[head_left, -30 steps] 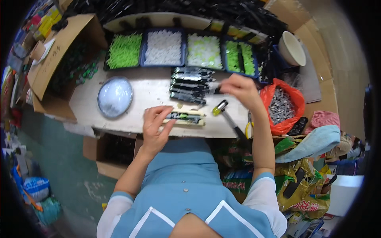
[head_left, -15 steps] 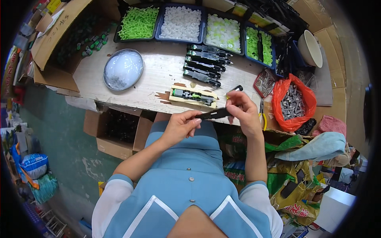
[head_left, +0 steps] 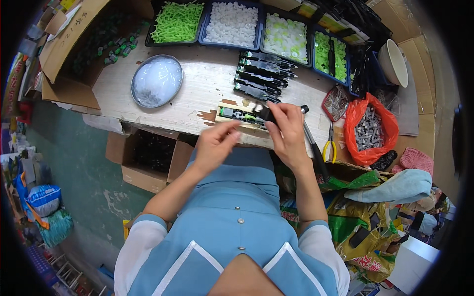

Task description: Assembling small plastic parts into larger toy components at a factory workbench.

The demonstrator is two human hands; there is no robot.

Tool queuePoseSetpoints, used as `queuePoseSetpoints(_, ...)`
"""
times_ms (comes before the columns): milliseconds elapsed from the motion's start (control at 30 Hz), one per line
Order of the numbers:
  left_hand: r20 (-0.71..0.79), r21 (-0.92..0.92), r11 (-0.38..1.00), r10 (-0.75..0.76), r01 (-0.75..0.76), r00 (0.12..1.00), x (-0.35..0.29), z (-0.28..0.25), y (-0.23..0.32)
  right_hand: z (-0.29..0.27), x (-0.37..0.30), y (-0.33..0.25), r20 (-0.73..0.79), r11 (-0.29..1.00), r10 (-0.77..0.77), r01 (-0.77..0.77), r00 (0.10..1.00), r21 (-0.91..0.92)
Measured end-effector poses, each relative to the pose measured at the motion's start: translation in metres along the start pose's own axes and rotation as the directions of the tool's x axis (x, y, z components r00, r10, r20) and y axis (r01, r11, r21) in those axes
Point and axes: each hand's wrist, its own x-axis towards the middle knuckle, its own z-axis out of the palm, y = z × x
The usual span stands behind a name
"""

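Observation:
A wooden fixture [head_left: 224, 119] lies near the bench's front edge, with a black and green part assembly [head_left: 236, 114] set in it. My right hand [head_left: 289, 132] is over its right end, fingers closed on a black plastic casing piece [head_left: 265, 113] held just above the assembly. My left hand [head_left: 216, 148] hovers in front of the fixture's left end, slightly blurred, its thumb and fingers apart with nothing seen between them. Just right of my right hand lies a hammer [head_left: 312, 140] with a metal shaft and black grip. Behind the fixture sits a row of black assembled units [head_left: 261, 79].
Along the back stand trays of green sticks [head_left: 177, 22], white caps [head_left: 232, 23], pale caps [head_left: 286, 37] and green pieces [head_left: 331, 56]. A round dish [head_left: 157, 81] is at left. An orange bag [head_left: 353, 133] of metal parts and yellow-handled pliers [head_left: 330, 145] are at right.
My right hand has carried the black casing piece forward and left to the fixture. My left hand has let go of it and drawn back slightly left. The hammer now shows more fully.

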Motion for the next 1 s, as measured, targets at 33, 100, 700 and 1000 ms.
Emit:
queuePoseSetpoints(33,-0.086,0.117,0.986,0.126,-0.116,0.988,0.004,-0.008,-0.001,0.006,0.002,0.001,0.043,0.998,0.003,-0.001,0.999,-0.065)
queuePoseSetpoints(100,-0.119,0.355,0.9,0.31,-0.251,0.943,0.014,-0.024,0.007,0.02,0.005,0.004,0.095,0.993,-0.039,0.049,0.995,-0.11)
queuePoseSetpoints(700,0.047,0.488,0.793,0.392,-0.364,0.919,0.044,-0.038,-0.014,0.059,0.015,0.005,0.204,0.975,-0.126,0.159,0.971,-0.152)
queuePoseSetpoints(1000,0.3,0.685,0.541,0.4,-0.487,0.866,0.05,-0.041,0.006,0.036,-0.002,0.023,-0.003,0.997,-0.002,0.002,1.0,-0.08)
